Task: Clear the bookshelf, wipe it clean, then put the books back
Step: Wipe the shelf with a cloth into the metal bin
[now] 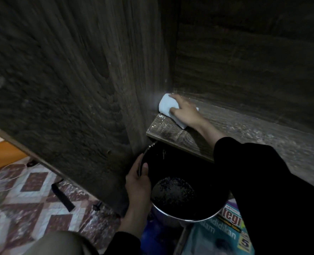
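The dark wooden bookshelf has an empty, dusty shelf board (171,132) running from the centre to the right. My right hand (184,112) presses a white cloth (166,107) onto the board's far left corner, against the side panel (78,80). My left hand (138,183) grips the left rim of a black bucket (180,196), held just below the shelf's front edge. White specks of dust lie on the board's front edge and further right.
A book with a blue-green cover (226,234) lies under the bucket at the bottom right. The patterned tile floor (32,196) shows at the lower left, with a black strap (63,197) on it and something orange (1,155) at the left edge.
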`<state>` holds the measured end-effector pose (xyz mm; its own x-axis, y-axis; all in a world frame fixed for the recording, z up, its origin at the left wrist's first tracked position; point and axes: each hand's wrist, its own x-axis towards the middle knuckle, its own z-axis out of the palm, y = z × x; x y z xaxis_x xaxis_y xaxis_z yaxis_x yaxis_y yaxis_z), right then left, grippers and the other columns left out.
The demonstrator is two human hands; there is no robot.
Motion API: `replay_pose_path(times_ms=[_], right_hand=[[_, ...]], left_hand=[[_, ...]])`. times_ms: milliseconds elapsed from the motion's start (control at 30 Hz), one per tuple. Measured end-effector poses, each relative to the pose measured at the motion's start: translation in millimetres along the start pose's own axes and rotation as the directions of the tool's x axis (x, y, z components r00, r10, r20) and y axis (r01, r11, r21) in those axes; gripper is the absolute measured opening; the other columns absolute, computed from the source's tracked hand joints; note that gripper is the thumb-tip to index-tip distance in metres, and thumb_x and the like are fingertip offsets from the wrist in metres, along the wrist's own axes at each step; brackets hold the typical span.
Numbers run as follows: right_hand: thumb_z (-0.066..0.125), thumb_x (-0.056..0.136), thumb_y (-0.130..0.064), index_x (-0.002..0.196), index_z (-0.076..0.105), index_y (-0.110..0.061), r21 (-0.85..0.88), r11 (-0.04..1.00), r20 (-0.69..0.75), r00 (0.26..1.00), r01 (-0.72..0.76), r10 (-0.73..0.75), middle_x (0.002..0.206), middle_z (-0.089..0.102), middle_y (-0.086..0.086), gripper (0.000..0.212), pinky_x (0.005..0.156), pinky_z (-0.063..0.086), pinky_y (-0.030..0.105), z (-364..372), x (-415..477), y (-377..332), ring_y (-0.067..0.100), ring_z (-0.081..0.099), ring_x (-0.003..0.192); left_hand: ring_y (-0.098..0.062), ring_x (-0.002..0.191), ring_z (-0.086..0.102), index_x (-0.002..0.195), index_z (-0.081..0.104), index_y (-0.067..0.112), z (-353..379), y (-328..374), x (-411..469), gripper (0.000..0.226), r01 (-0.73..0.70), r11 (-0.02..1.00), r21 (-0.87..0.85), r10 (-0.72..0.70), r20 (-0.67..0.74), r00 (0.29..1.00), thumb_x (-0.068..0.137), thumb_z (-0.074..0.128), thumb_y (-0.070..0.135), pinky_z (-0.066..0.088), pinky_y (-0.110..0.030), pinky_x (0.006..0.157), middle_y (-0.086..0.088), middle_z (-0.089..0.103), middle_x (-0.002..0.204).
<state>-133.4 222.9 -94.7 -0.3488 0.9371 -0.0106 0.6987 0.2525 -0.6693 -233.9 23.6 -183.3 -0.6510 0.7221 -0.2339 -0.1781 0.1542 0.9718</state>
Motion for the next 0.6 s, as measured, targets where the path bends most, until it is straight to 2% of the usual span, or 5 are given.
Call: replay_pose_path(times_ms=[100,233,433,500,600], right_hand=[[0.053,0.081,-0.020,0.127,0.051,-0.038,0.164,0.986,0.076,0.997,0.008,-0.021,0.127,0.055,0.004,0.050,0.082,0.037,0.026,-1.3,-16.8,0.5,0.023,0.052,0.111],[0.052,0.066,-0.019,0.101,0.060,-0.044,0.268,0.960,0.185,0.973,0.082,-0.135,0.118,0.060,-0.004,0.043,0.083,0.043,0.026,-3.4,-34.8,-3.8,0.014,0.055,0.101],[0.045,0.058,-0.015,0.091,0.067,-0.053,0.173,0.968,0.423,0.874,0.180,-0.238,0.106,0.065,-0.026,0.055,0.089,0.043,0.028,-14.9,-57.2,-6.8,-0.006,0.057,0.096],[0.045,0.060,-0.012,0.095,0.071,-0.044,0.173,0.962,0.485,0.831,0.212,-0.271,0.112,0.068,-0.019,0.054,0.101,0.043,0.035,-18.5,-67.1,-7.5,0.001,0.058,0.110],[0.045,0.061,-0.005,0.096,0.074,-0.024,0.170,0.959,0.585,0.760,0.228,-0.284,0.105,0.072,-0.006,0.049,0.093,0.051,0.038,-31.5,-78.0,-5.4,0.010,0.065,0.102]], left_hand=[[-0.021,0.116,0.059,0.121,0.065,0.024,-1.3,1.5,3.0,0.034,0.004,1.000,0.006,-0.003,-0.038,0.999,0.095,0.054,0.005,0.043,-0.046,0.106,-0.003,0.067,0.119],[-0.020,0.117,0.058,0.123,0.063,0.020,-1.4,5.4,4.6,0.034,-0.027,1.000,-0.009,0.026,-0.072,0.997,0.095,0.054,0.004,0.041,-0.046,0.107,-0.004,0.066,0.120],[-0.021,0.118,0.058,0.123,0.063,0.013,0.7,10.5,2.4,0.032,-0.028,1.000,-0.011,0.027,-0.091,0.995,0.095,0.052,0.001,0.041,-0.043,0.107,-0.005,0.066,0.120],[-0.021,0.118,0.058,0.123,0.063,0.012,1.0,11.6,1.8,0.032,-0.026,1.000,-0.017,0.024,-0.099,0.995,0.095,0.052,0.001,0.042,-0.041,0.107,-0.006,0.065,0.120],[-0.019,0.116,0.058,0.122,0.064,0.014,0.3,10.8,2.3,0.032,-0.023,1.000,-0.006,0.022,-0.099,0.995,0.096,0.052,0.002,0.042,-0.041,0.107,-0.004,0.066,0.120]])
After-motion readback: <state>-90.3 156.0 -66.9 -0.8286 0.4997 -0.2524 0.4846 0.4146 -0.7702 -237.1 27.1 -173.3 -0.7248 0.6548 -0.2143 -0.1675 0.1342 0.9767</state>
